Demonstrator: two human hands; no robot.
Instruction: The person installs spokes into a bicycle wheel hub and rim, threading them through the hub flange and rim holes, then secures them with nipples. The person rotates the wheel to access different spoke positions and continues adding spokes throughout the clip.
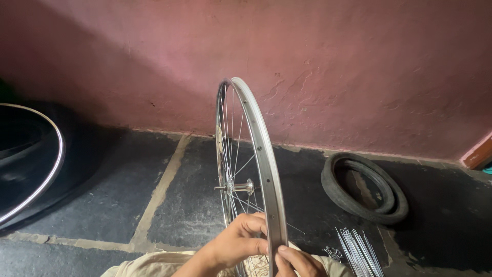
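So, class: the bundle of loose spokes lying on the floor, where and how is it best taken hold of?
Probably around the middle of the bundle of spokes, coming from above with fingers closing across its width. The thin rods lie side by side, fanning out at the far ends, so a mid-length pinch should keep them together. Both hands are on the wheel rim.

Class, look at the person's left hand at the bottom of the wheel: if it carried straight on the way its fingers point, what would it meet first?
The left hand points rightward, its fingers already against the silver rim; the rim comes first, though depth is uncertain.
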